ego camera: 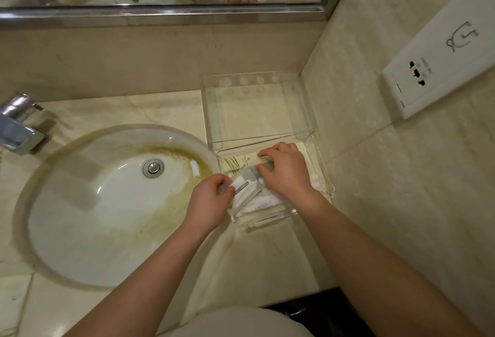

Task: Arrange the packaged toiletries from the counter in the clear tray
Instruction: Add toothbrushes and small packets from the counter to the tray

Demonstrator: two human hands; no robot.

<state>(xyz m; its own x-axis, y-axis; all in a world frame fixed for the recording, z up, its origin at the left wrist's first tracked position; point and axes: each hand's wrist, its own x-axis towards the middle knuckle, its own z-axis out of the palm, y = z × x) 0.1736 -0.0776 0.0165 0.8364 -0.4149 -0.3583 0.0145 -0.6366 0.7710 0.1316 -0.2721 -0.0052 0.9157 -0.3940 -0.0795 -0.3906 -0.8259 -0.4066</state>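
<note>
A clear tray (310,210) sits on the counter to the right of the sink. Inside it lie a pale yellow box (235,163) along the far side and several white and pink packets (263,201). My left hand (211,201) pinches the near left end of a clear wrapped packet (245,184) over the tray's left part. My right hand (285,169) rests over the tray, fingertips on that packet's other end and on the yellow box. The hands hide part of the tray's contents.
A second clear tray (214,111) stands behind the first, against the wall. The stained oval sink (107,202) with its drain lies to the left, a chrome tap (18,125) at far left. A mirror runs above; a socket plate (442,60) is on the right wall.
</note>
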